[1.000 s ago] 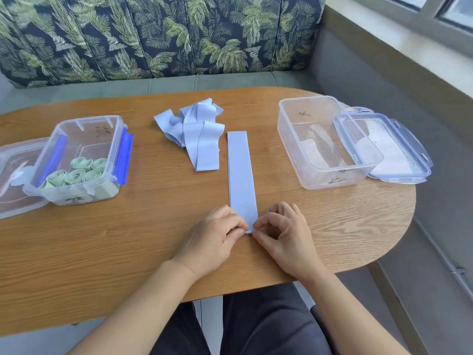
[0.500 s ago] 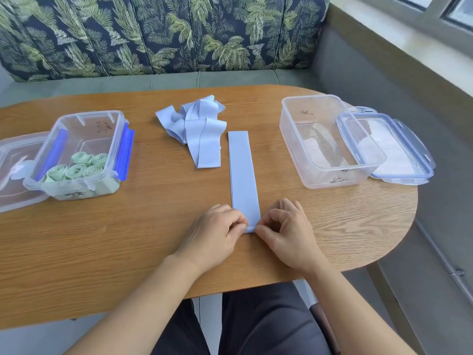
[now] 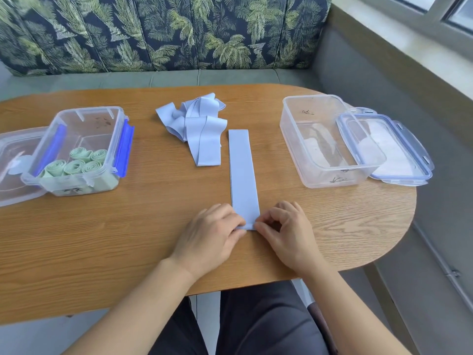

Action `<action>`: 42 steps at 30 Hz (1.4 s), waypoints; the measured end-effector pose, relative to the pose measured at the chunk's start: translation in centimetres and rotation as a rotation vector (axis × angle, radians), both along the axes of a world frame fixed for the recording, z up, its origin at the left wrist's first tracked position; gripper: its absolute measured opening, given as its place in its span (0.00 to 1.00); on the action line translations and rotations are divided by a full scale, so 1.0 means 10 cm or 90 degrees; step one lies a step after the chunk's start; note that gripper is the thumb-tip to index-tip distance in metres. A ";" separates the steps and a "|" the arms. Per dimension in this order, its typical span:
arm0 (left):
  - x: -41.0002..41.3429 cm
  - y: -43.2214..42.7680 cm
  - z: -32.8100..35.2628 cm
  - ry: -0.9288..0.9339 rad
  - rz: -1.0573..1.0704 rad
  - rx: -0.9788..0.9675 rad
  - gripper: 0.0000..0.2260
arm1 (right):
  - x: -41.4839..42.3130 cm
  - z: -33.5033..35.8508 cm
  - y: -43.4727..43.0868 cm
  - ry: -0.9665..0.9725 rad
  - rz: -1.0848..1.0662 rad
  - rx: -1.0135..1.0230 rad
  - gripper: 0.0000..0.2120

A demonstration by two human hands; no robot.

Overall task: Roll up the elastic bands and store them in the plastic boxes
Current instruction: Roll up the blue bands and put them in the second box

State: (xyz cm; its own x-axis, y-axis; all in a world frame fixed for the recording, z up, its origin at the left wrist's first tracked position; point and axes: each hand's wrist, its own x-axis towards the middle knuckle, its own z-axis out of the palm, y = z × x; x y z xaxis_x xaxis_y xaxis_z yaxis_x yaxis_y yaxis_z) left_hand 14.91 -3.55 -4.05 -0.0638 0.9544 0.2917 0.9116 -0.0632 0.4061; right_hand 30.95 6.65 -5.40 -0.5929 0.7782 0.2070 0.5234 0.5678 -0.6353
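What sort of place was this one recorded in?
Probably a home dining nook, possibly a café booth: a wooden table set against a cushioned bench with a palm-print backrest, beside a window sill.

The oval wooden surface [image 3: 102, 239] bears a left box [image 3: 107, 180], a far band heap [image 3: 197, 129], a flat band [image 3: 242, 170] and a right box [image 3: 332, 179].

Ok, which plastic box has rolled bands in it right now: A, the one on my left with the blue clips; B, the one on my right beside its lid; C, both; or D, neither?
A: the left box holds several green rolls standing on end, while no rolled bands can be seen in the right box.
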 end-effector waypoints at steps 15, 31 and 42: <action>-0.03 0.08 0.03 -0.189 0.128 -0.083 0.02 | -0.02 0.06 0.03 -0.026 -0.006 -0.045 0.00; 0.22 0.23 0.20 -0.309 0.432 -0.152 0.05 | -0.20 0.19 -0.06 -0.125 -0.199 -0.097 0.10; 0.16 0.28 0.25 -0.552 0.466 -0.256 0.04 | -0.22 0.26 -0.09 -0.138 -0.216 -0.147 0.09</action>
State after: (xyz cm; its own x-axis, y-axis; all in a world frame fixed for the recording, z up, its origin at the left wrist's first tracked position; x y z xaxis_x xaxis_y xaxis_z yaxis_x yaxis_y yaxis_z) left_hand 16.50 -0.77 -1.52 -0.6556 0.6231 -0.4265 0.0924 0.6268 0.7737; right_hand 28.74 5.75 -2.80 -0.3066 0.9471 -0.0953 0.7902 0.1974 -0.5802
